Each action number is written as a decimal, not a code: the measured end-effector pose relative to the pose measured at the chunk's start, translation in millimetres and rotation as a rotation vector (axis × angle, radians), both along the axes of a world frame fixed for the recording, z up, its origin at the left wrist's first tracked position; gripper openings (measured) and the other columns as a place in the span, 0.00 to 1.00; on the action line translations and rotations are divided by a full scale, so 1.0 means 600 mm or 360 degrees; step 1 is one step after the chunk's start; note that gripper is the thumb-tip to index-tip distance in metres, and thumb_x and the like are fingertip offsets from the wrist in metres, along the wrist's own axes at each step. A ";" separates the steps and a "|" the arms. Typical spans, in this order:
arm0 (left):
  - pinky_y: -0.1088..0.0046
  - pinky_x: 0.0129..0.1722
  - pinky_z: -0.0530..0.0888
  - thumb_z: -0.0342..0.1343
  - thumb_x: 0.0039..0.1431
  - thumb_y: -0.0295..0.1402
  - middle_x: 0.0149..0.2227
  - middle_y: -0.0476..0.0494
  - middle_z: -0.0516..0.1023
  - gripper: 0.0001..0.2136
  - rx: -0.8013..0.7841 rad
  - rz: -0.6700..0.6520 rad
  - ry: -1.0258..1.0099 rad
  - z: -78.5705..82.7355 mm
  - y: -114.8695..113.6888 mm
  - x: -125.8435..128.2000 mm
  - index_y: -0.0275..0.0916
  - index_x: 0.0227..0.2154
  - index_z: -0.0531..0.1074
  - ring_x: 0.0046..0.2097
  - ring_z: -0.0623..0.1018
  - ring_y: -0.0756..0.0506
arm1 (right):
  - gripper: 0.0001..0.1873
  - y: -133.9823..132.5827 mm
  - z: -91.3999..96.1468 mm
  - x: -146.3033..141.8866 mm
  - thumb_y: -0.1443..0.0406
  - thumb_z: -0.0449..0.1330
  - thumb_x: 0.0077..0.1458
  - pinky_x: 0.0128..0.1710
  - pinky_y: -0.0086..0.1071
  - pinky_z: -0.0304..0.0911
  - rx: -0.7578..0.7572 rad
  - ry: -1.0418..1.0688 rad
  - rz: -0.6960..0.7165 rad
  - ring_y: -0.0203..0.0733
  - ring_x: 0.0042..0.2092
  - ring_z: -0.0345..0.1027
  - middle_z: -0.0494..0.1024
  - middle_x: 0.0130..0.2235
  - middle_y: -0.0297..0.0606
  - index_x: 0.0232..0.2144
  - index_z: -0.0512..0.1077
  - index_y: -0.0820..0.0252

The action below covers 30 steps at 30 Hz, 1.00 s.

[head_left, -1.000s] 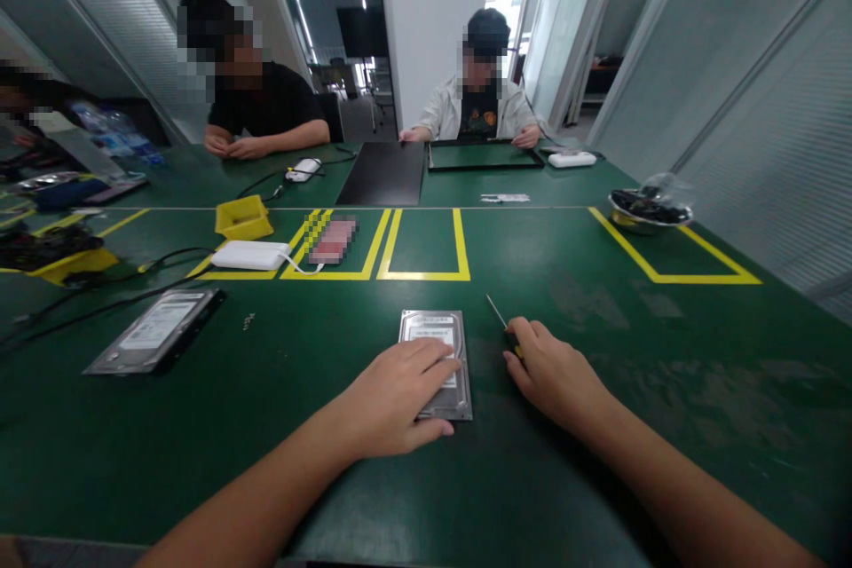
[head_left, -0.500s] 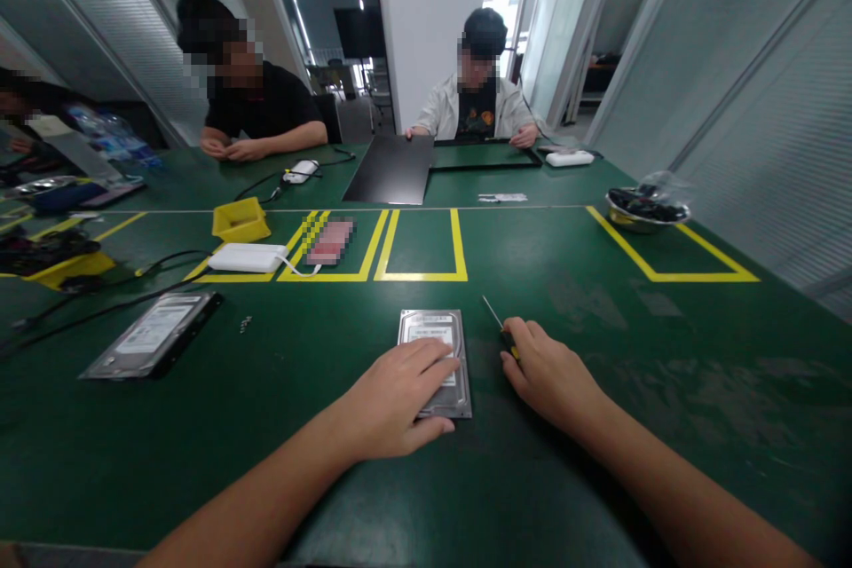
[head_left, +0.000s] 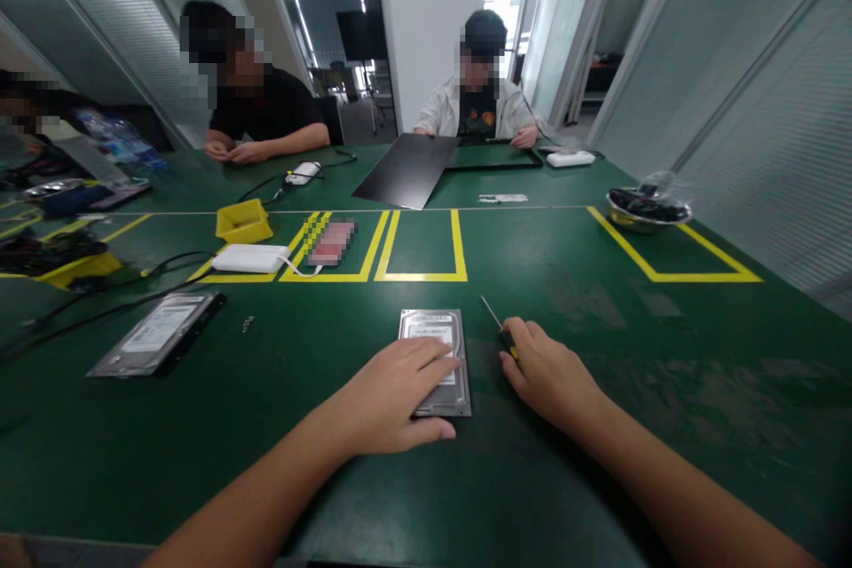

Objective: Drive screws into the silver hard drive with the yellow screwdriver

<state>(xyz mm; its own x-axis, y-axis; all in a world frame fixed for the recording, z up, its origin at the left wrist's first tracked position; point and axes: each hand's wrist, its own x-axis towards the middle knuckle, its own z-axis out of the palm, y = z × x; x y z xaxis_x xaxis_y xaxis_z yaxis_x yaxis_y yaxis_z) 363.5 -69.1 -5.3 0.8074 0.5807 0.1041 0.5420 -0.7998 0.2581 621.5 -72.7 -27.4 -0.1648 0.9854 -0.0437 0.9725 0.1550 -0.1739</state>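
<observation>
A silver hard drive (head_left: 432,319) lies on the green table in front of me, with its label partly covered. My left hand (head_left: 406,390) rests across it, fingers stretched over the top and the thumb apart at the near edge. To the right of the drive, my right hand (head_left: 542,364) is closed around the black and yellow handle of a screwdriver (head_left: 493,312). Its thin shaft points away to the upper left, apart from the drive. Farther left lies a second hard drive (head_left: 160,333), and a few tiny screws (head_left: 248,324) sit beside it.
Beyond the yellow tape lines are a white power bank (head_left: 249,258), a blurred-out pink device (head_left: 333,242), a yellow bin (head_left: 243,221) and a metal bowl (head_left: 649,209) of dark parts. Across the table, one person holds a black panel (head_left: 406,170); another sits with hands together.
The person across the table has tilted the black panel and moved it slightly to the right. My two hands, the drive and the screwdriver stay nearly where they were.
</observation>
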 end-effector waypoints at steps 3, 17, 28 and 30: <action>0.57 0.63 0.63 0.55 0.61 0.51 0.61 0.39 0.68 0.31 0.0027 0.0034 0.0015 0.016 0.001 -0.009 0.38 0.61 0.62 0.62 0.67 0.39 | 0.13 0.001 -0.002 0.002 0.63 0.53 0.64 0.32 0.32 0.57 -0.0002 0.0008 0.0007 0.44 0.41 0.70 0.69 0.46 0.41 0.50 0.60 0.58; 0.59 0.45 0.73 0.41 0.67 0.36 0.51 0.38 0.76 0.17 0.0194 0.1676 0.0570 0.011 0.082 -0.251 0.40 0.48 0.72 0.48 0.77 0.36 | 0.13 0.000 -0.002 0.003 0.64 0.52 0.65 0.32 0.32 0.57 0.0007 -0.0037 0.0046 0.43 0.40 0.70 0.69 0.45 0.41 0.50 0.60 0.59; 0.53 0.45 0.72 0.40 0.64 0.36 0.52 0.22 0.74 0.22 0.0045 0.2143 0.0553 -0.036 0.107 -0.372 0.29 0.53 0.71 0.51 0.75 0.27 | 0.14 0.000 -0.001 0.005 0.63 0.52 0.65 0.33 0.31 0.58 0.0003 -0.0032 0.0046 0.44 0.40 0.71 0.69 0.46 0.43 0.51 0.60 0.59; 0.50 0.44 0.71 0.39 0.64 0.38 0.50 0.20 0.75 0.24 0.0043 0.2113 0.0462 -0.037 0.109 -0.373 0.28 0.51 0.73 0.50 0.74 0.25 | 0.14 0.001 0.000 0.005 0.63 0.52 0.65 0.33 0.31 0.58 -0.0006 -0.0030 0.0051 0.44 0.40 0.71 0.69 0.46 0.43 0.51 0.60 0.60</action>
<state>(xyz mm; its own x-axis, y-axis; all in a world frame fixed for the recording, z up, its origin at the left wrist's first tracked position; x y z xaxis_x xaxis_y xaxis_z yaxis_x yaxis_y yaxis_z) 139.7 -3.6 -27.6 -0.3593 0.9318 0.0511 0.9330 0.3599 -0.0035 624.3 -71.8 -27.4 -0.1955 0.9794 -0.0507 0.9701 0.1856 -0.1561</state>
